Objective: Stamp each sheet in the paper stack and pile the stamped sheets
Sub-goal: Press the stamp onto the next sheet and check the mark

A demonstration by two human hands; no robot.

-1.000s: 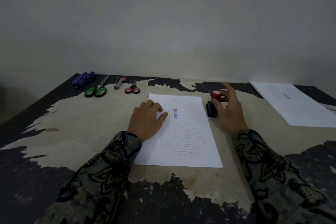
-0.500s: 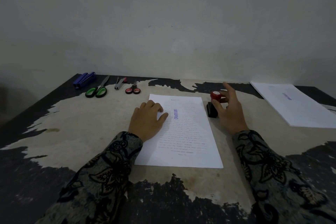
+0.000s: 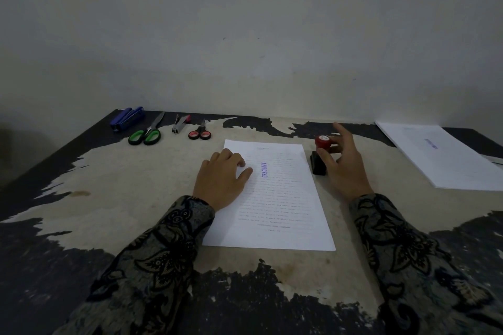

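Stamping looks done on the white printed sheet (image 3: pixel 275 198) at frame centre, pinned flat by the left hand (image 3: pixel 221 179). The right hand (image 3: pixel 344 164) pinches the red-knobbed black stamp (image 3: pixel 320 155) on the worktop (image 3: pixel 122 198); next, probably move this sheet to the stamped pile (image 3: pixel 446 158), upper right.

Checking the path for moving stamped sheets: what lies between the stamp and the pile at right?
In the head view, only the right hand gripping the stamp, then bare tabletop up to the pile.

Stamped sheet (image 3: pixel 275 196) — stamp (image 3: pixel 320 156) beside
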